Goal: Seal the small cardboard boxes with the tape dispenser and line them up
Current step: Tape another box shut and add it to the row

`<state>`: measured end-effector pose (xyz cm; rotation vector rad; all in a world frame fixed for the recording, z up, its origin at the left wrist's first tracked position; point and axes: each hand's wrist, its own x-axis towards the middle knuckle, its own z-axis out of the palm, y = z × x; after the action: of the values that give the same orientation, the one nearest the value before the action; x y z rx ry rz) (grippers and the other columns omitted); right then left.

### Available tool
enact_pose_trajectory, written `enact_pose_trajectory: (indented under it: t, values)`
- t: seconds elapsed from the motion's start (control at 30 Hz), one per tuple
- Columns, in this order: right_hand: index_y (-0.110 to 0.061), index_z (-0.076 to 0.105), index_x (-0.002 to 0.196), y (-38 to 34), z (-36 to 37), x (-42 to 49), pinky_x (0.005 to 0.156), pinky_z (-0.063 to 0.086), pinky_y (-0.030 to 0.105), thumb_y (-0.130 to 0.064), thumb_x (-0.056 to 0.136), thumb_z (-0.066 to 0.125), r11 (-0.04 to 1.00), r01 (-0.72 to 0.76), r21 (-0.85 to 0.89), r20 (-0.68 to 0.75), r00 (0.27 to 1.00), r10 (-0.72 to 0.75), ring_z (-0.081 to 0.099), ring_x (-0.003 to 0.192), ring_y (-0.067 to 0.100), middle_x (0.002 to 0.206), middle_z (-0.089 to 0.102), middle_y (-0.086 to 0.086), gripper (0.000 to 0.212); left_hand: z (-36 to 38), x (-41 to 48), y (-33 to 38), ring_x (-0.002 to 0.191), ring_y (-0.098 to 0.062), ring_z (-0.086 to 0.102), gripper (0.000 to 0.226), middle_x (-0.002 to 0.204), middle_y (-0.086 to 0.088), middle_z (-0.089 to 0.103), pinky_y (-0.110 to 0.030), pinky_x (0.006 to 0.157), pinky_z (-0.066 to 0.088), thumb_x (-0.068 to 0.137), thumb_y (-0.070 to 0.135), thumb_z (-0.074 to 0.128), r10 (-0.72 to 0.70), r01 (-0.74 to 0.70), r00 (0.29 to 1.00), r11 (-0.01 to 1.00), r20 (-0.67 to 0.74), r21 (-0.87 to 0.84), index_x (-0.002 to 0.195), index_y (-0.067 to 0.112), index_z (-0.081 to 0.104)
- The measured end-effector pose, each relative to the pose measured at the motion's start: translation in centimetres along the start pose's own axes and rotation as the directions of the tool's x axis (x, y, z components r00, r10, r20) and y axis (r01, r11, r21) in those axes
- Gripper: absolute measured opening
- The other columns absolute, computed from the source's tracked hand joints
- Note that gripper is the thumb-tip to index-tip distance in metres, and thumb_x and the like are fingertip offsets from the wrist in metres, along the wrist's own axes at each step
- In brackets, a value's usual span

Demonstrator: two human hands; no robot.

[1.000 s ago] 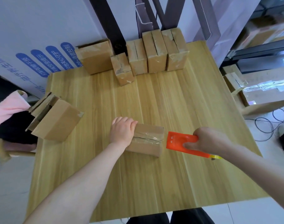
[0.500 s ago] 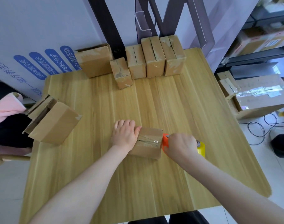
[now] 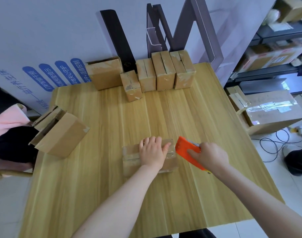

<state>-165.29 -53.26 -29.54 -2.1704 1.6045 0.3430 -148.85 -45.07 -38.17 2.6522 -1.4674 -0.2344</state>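
The left hand (image 3: 152,152) has moved from the left end of the small brown cardboard box (image 3: 131,158) onto its top. It lies flat there with straight fingers and presses the clear tape. The right hand (image 3: 209,156), curled round the orange plastic tape dispenser (image 3: 186,149), has drawn it just off the box's right end. The box lies between the middle and the near edge of the wooden surface (image 3: 112,194). I judge this strip is finished; the box can join the row of taped boxes (image 3: 164,73) at the far edge.

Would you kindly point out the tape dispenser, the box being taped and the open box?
tape dispenser (image 3: 183,146): head view, orange body.
box being taped (image 3: 131,155): head view, its left top.
open box (image 3: 61,138): head view, its side panel.
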Motion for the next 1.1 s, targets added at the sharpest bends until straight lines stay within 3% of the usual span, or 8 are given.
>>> enact_pose_trajectory:
  t: [0.2,0.33,0.47,0.6,0.7,0.77,0.97,1.1]
  values:
    - [-0.015,0.068,0.074,1.9,-1.5,-2.4,0.048,0.056,0.040,-0.048,0.085,0.063,0.845,0.032,0.534,-0.041,0.999,-0.012,0.065,0.050,0.023,0.060,0.065,0.006,0.035,-1.3,0.5,-1.2,0.111,-0.023,0.052,0.054,0.115,-0.001,0.063,-0.038,0.096,0.031,0.095,0.061,0.025,-0.373,0.379,0.922,0.924,0.099,-0.054,0.112,0.023,0.060]
    - [-0.008,0.069,0.081,1.4,-2.3,-3.9,0.044,0.055,0.049,-0.034,0.087,0.067,0.653,0.060,0.755,-0.036,0.998,-0.050,0.066,0.049,0.033,0.065,0.068,0.020,0.027,-2.5,-0.2,-3.3,0.114,-0.027,0.054,0.056,0.120,-0.007,0.062,-0.040,0.092,0.038,0.096,0.059,0.028,-0.450,0.476,0.873,0.869,0.188,-0.133,0.118,0.016,0.058]
    - [-0.005,0.070,0.089,0.5,-3.1,-5.0,0.047,0.056,0.050,-0.028,0.088,0.067,0.589,0.106,0.801,-0.047,0.992,-0.115,0.066,0.052,0.035,0.070,0.068,0.026,0.023,-3.2,-2.5,-4.6,0.115,-0.029,0.053,0.049,0.124,-0.009,0.058,-0.037,0.083,0.042,0.098,0.049,0.038,-0.472,0.531,0.844,0.805,0.256,-0.266,0.125,0.011,0.052]
    - [-0.012,0.070,0.088,-0.1,-4.0,-6.0,0.048,0.056,0.054,-0.024,0.088,0.067,0.570,0.181,0.801,-0.089,0.978,-0.186,0.066,0.053,0.035,0.069,0.068,0.022,0.013,-6.6,-1.4,-4.8,0.116,-0.021,0.053,0.040,0.122,0.002,0.059,-0.036,0.095,0.044,0.091,0.032,0.058,-0.316,0.345,0.938,0.805,0.144,-0.483,0.129,0.020,0.052]
    - [-0.014,0.070,0.087,-0.7,-4.7,-6.7,0.049,0.056,0.051,-0.019,0.088,0.066,0.544,0.228,0.807,-0.114,0.965,-0.236,0.063,0.048,0.032,0.064,0.066,0.017,0.006,-12.5,-0.6,-3.6,0.098,-0.018,0.062,0.031,0.106,0.000,0.069,-0.031,0.085,0.046,0.099,0.039,0.046,-0.164,0.358,0.934,0.426,0.319,-0.831,0.113,0.017,0.063]
    - [-0.015,0.069,0.086,-1.1,-5.1,-7.0,0.049,0.055,0.050,-0.017,0.087,0.067,0.542,0.249,0.803,-0.127,0.959,-0.253,0.062,0.045,0.030,0.062,0.065,0.014,0.003,-15.7,-1.0,-3.0,0.087,-0.017,0.065,0.039,0.095,-0.002,0.071,-0.030,0.078,0.049,0.101,0.042,0.038,0.000,0.465,0.878,0.235,0.478,-0.853,0.110,0.013,0.064]
    - [-0.017,0.071,0.081,-2.0,-5.2,-7.3,0.053,0.054,0.047,-0.043,0.071,0.067,0.659,0.330,0.676,-0.176,0.941,-0.290,0.065,0.054,0.028,0.065,0.068,0.010,0.028,-18.5,-2.0,-3.4,0.079,-0.010,0.066,0.017,0.087,0.003,0.073,-0.025,0.074,0.051,0.096,0.020,0.056,0.117,0.407,0.898,0.151,0.425,-0.901,0.096,0.016,0.072]
    - [-0.024,0.069,0.077,-2.1,-5.1,-6.9,0.051,0.052,0.038,-0.036,0.079,0.073,0.694,0.377,0.613,-0.209,0.925,-0.318,0.061,0.051,0.014,0.061,0.067,0.004,0.012,-18.6,-2.3,-3.7,0.081,-0.009,0.066,0.011,0.086,0.004,0.073,-0.024,0.073,0.051,0.093,0.017,0.061,0.133,0.380,0.903,0.196,0.408,-0.904,0.093,0.018,0.072]
